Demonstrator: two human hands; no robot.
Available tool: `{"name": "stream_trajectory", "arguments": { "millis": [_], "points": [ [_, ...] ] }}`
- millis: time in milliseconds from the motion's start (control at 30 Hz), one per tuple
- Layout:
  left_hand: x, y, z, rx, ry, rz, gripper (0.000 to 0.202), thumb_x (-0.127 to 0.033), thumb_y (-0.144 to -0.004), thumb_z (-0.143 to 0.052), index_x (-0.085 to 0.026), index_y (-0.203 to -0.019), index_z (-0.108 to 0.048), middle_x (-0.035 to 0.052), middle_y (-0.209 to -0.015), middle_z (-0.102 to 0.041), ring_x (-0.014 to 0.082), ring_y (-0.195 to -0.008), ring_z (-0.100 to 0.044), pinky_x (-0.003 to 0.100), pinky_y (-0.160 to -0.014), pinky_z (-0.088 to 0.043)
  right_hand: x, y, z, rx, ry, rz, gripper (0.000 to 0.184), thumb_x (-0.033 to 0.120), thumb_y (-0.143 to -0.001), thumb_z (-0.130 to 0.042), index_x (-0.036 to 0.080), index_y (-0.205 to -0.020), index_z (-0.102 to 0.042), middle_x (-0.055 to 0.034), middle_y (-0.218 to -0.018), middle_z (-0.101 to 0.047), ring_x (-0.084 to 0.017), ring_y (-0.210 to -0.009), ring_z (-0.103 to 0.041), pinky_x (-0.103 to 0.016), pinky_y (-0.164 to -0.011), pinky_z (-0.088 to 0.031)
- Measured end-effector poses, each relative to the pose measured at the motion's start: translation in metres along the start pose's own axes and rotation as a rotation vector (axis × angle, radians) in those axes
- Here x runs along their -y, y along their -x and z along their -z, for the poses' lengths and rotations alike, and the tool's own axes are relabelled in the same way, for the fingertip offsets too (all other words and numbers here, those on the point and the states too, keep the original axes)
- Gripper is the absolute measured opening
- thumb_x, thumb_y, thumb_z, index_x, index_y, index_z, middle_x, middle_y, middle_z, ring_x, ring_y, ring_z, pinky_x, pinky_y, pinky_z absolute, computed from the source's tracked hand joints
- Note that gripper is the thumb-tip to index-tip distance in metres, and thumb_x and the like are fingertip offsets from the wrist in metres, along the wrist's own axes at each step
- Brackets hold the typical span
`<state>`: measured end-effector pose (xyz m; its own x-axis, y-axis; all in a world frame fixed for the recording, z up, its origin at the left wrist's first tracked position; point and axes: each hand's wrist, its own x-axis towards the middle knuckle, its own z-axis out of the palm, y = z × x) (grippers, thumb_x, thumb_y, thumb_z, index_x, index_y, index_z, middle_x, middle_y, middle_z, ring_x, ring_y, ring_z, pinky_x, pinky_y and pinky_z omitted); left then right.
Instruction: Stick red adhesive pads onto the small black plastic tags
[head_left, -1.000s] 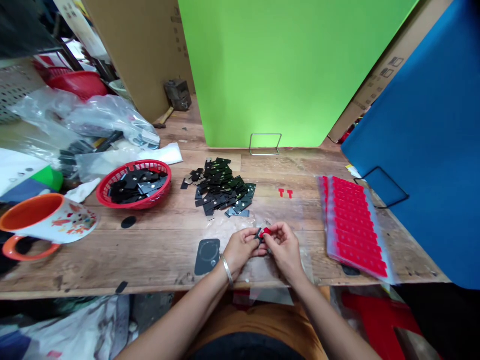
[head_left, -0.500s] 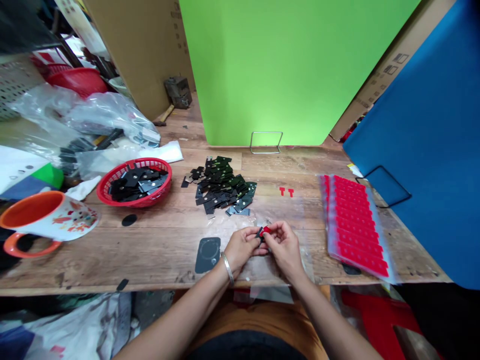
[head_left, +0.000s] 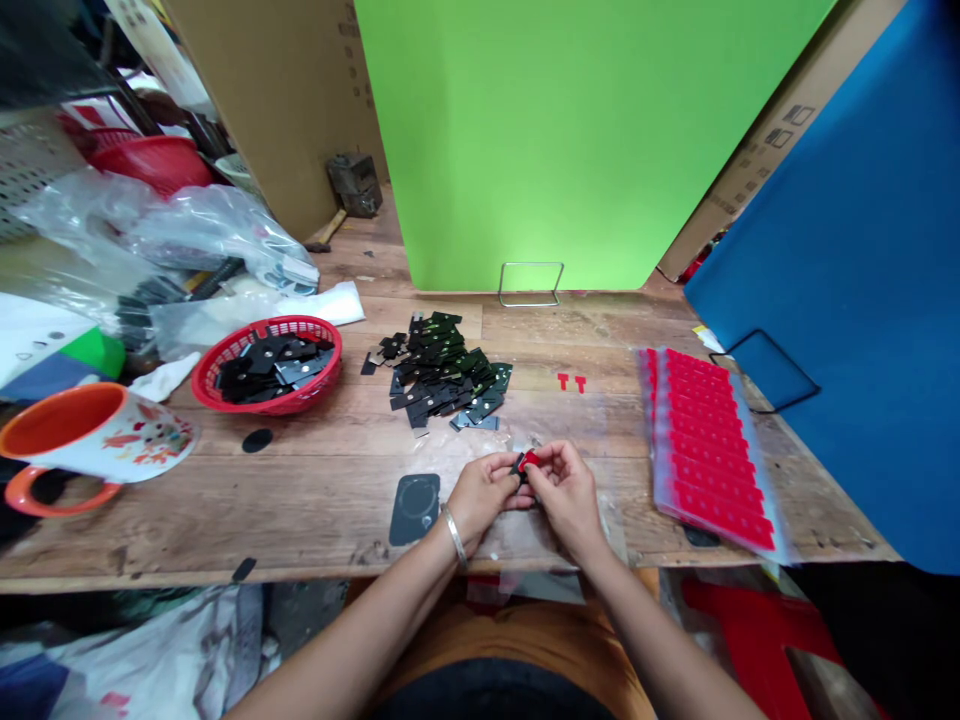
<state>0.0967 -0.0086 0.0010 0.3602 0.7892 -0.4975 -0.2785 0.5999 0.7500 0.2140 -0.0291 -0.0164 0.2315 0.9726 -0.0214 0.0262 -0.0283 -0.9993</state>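
Note:
My left hand (head_left: 484, 493) and my right hand (head_left: 566, 485) meet over the near middle of the wooden table (head_left: 315, 490). Both pinch one small piece between their fingertips: a black part with a red sticker (head_left: 529, 461) on it. Beyond my hands lies a loose pile of black flat parts (head_left: 442, 375). A sheet of red stickers (head_left: 709, 445) rests to the right. Two single red T-shaped stickers (head_left: 571, 382) sit on the wood near the pile. Under my hands is a clear plastic sheet (head_left: 517, 530).
A red basket (head_left: 267, 366) of black parts stands left of the pile, and an orange and white mug (head_left: 90, 435) at the far left. A black square pad (head_left: 415, 508) lies beside my left wrist. Green board (head_left: 570, 140) and blue board (head_left: 847, 290) stand behind; plastic bags (head_left: 187, 235) clutter the back left.
My hands stay together on the small piece, with only slight finger shifts. The view has moved a little.

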Motion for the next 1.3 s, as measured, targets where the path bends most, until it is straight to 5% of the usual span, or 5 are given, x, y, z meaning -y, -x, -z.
{"name": "stream_trajectory", "arguments": {
  "millis": [400,600,1300],
  "points": [
    [0.005,-0.001,-0.004,-0.082,-0.046,-0.069,0.012,-0.011,-0.075,-0.055,-0.009,-0.086,-0.055,0.0074,-0.072,-0.068,0.0145,-0.060,-0.065,0.024,-0.057,-0.053,0.006,0.007,0.000,0.042,0.096,0.064,0.012,0.032,-0.081,-0.052,0.021,-0.084,-0.049,0.0011,-0.071,-0.056,-0.012,-0.055,-0.055,-0.023,-0.050,-0.044],
    [0.004,0.003,-0.006,-0.064,-0.076,-0.092,0.016,-0.016,-0.076,-0.057,-0.008,-0.089,-0.056,0.0076,-0.072,-0.068,0.0124,-0.058,-0.063,0.023,-0.057,-0.053,0.012,0.002,0.006,-0.111,0.415,0.288,0.008,0.025,-0.080,-0.051,0.018,-0.077,-0.054,-0.0074,-0.100,-0.048,-0.015,-0.079,-0.052,-0.028,-0.071,-0.044],
    [0.006,0.003,-0.006,-0.048,-0.093,-0.091,0.017,-0.018,-0.076,-0.057,-0.009,-0.089,-0.056,0.0085,-0.074,-0.067,0.0107,-0.056,-0.061,0.024,-0.057,-0.052,0.006,-0.008,0.007,-0.087,0.389,0.266,0.005,0.021,-0.078,-0.050,0.019,-0.075,-0.053,-0.0019,-0.080,-0.051,-0.015,-0.073,-0.049,-0.026,-0.065,-0.041]
  ]
}}
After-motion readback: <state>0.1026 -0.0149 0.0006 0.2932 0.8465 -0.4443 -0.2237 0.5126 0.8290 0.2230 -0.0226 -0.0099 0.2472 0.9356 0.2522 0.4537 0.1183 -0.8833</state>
